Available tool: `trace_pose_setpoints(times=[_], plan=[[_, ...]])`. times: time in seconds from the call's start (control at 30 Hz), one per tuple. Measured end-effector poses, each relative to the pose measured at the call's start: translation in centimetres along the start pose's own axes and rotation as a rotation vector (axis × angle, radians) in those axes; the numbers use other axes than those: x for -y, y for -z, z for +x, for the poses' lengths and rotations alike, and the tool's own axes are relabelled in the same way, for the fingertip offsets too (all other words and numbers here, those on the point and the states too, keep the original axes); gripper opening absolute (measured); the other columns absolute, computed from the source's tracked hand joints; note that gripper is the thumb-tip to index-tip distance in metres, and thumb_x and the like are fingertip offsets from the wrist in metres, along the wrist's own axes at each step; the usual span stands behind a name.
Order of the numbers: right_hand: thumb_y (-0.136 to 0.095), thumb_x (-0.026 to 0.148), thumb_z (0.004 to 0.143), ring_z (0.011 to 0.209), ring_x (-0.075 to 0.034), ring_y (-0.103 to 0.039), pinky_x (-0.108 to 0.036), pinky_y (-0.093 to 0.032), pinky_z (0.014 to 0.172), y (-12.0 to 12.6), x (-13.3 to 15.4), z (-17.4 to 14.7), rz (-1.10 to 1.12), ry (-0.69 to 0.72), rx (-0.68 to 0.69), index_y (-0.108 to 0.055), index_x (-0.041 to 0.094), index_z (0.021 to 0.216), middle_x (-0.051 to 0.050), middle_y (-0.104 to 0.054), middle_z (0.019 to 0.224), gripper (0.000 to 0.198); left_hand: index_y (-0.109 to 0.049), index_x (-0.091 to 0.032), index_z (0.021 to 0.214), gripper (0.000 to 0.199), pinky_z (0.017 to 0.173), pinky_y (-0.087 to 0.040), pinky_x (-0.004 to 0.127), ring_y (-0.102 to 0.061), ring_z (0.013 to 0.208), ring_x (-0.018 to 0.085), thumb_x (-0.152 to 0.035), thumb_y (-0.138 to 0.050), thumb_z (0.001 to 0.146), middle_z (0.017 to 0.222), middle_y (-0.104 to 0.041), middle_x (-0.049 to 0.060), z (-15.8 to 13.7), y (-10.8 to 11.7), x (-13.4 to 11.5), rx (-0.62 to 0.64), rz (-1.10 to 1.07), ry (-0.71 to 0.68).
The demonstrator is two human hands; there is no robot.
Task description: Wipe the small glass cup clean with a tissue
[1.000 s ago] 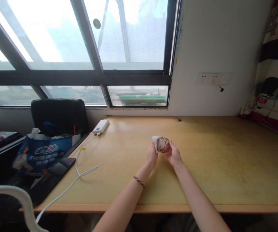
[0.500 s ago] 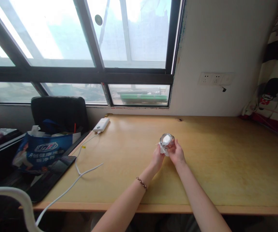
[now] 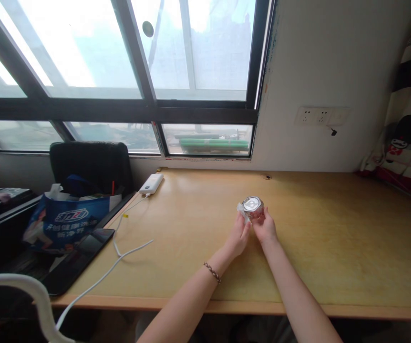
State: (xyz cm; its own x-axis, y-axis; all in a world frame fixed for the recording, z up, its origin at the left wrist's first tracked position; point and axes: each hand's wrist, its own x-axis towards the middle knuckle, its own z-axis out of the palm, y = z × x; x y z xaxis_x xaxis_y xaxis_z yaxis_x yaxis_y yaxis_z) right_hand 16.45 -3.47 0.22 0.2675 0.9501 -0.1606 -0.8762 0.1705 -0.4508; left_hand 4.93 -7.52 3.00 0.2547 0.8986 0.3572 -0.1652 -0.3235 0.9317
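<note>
A small clear glass cup [image 3: 253,205] is held above the middle of the desk, its shiny round end facing up and away from me. My right hand [image 3: 265,227] is closed round its right and lower side, and fingers show through the glass. On the left, my left hand [image 3: 239,234] presses a crumpled white tissue [image 3: 241,210] against the cup's side. Some fingertips of both hands are hidden behind the cup and tissue. A braided bracelet [image 3: 212,273] circles the left wrist.
The wooden desk [image 3: 191,267] spans the front. On its left lie a white power bank [image 3: 151,183], a white cable [image 3: 110,269] and a black tablet-like slab [image 3: 78,262]. A blue bag [image 3: 71,219] sits on a black chair [image 3: 90,164]. A window and wall sockets [image 3: 314,116] are behind.
The cup has turned in my hands, so its round end now looks bright and flat where an open ring with white inside showed. The left hand and tissue have shifted slightly round its side.
</note>
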Motion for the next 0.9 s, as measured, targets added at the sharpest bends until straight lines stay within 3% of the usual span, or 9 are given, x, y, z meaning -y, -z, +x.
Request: trace_pose_setpoints(times=[0.23, 0.33, 0.47, 0.67, 0.9], plan=[[-0.044, 0.029, 0.080, 0.048, -0.011, -0.055, -0.025, -0.047, 0.056, 0.3, -0.4, -0.1, -0.053, -0.025, 0.005, -0.055, 0.020, 0.064, 0.004, -0.059, 0.054, 0.021, -0.035, -0.020, 0.124, 0.046, 0.104, -0.007, 0.039, -0.010, 0.126, 0.021, -0.033, -0.040, 0.080, 0.137, -0.019, 0.006, 0.1, 0.8, 0.6, 0.104, 0.256, -0.146], [-0.044, 0.031, 0.079, 0.051, -0.011, -0.056, -0.026, -0.048, 0.061, 0.2, -0.4, -0.3, -0.052, -0.054, 0.006, -0.054, 0.020, 0.061, 0.004, -0.058, 0.052, 0.024, -0.035, -0.020, 0.124, 0.046, 0.104, -0.008, 0.040, -0.011, 0.126, 0.022, -0.031, -0.039, 0.080, 0.136, -0.022, 0.006, 0.0, 0.7, -0.1, 0.190, 0.315, -0.228], [-0.045, 0.031, 0.079, 0.065, -0.012, -0.060, -0.027, -0.048, 0.070, -0.3, -0.5, -0.9, -0.076, -0.104, 0.027, -0.058, 0.019, 0.069, 0.001, -0.064, 0.065, 0.020, -0.034, -0.022, 0.125, 0.045, 0.104, -0.010, 0.041, -0.014, 0.125, 0.022, -0.030, -0.037, 0.081, 0.135, -0.024, 0.005, 0.0, 0.8, -0.9, 0.254, 0.367, -0.280], [-0.049, 0.029, 0.076, 0.074, -0.012, -0.060, -0.023, -0.048, 0.069, -1.3, -1.1, -1.9, -0.152, -0.119, 0.140, -0.060, 0.015, 0.084, -0.003, -0.066, 0.081, 0.019, -0.039, -0.025, 0.122, 0.040, 0.103, -0.008, 0.042, -0.018, 0.124, 0.022, -0.031, -0.037, 0.082, 0.134, -0.028, 0.004, 0.4, 1.4, -0.9, 0.178, 0.372, -0.263], [-0.053, 0.022, 0.075, 0.058, -0.009, -0.059, -0.018, -0.047, 0.050, -1.4, -1.2, -2.2, -0.168, -0.137, 0.162, -0.061, 0.015, 0.077, 0.000, -0.065, 0.071, 0.011, -0.049, -0.022, 0.114, 0.037, 0.104, -0.011, 0.034, -0.023, 0.123, 0.019, -0.035, -0.041, 0.079, 0.130, -0.035, 0.003, 1.4, 1.9, -0.4, 0.003, 0.098, -0.148]])
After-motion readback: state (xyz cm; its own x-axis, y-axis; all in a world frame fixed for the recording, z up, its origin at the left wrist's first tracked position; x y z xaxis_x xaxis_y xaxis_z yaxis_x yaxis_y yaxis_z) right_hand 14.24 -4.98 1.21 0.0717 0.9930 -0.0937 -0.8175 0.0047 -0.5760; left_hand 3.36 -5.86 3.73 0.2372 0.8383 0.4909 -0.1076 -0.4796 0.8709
